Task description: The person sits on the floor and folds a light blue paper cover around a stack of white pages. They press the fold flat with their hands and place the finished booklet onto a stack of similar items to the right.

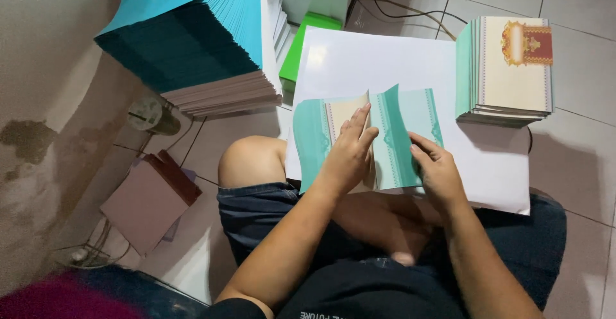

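A teal and cream printed card lies partly folded on a large white sheet resting over my knees. My left hand presses flat on the card's left flap, whose cream inside shows at the fold. My right hand pinches the lower edge of the right teal flap, which stands slightly raised. Both flaps meet near the card's middle.
A neat stack of finished folded cards with a red and gold emblem sits at the right on the white sheet. A tall pile of teal sheets stands at the upper left. A green box, cables and a brown envelope lie on the tiled floor.
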